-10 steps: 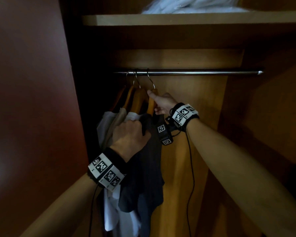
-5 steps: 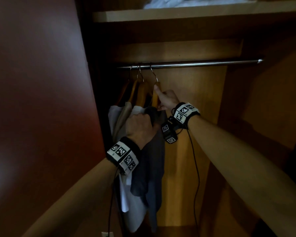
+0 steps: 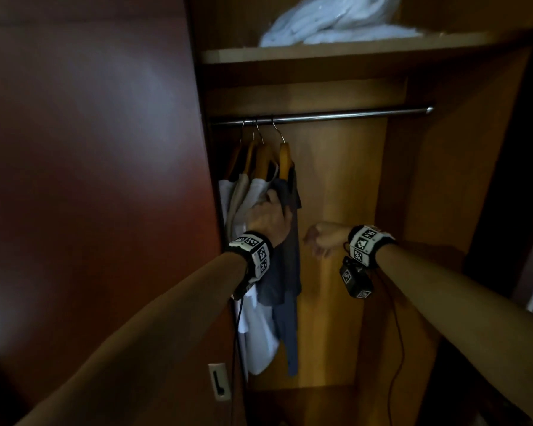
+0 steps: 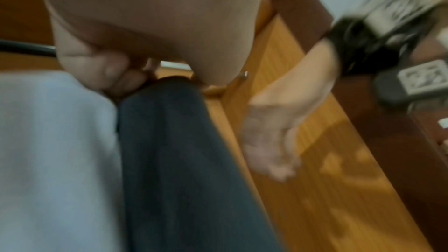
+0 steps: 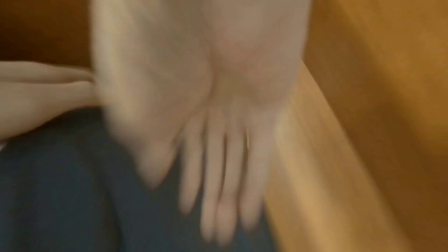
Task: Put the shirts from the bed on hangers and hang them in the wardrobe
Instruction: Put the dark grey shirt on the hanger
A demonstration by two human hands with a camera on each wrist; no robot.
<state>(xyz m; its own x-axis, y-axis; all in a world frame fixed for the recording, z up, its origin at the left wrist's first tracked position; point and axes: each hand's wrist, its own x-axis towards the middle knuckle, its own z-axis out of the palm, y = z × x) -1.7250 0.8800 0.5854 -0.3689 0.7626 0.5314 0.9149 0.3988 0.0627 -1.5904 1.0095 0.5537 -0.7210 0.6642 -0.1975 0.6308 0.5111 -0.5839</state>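
Wardrobe (image 3: 336,179) wood glows orange around us; its dark red door (image 3: 90,179) stands at left. Our left hand (image 3: 270,215) clutches the dark shirt (image 3: 285,272), hung on a hanger (image 3: 285,159) from the rail (image 3: 336,115). Our right hand (image 3: 322,239) hangs loose, holding nothing. White bedding (image 3: 336,23) lies on the shelf (image 3: 351,49) above.
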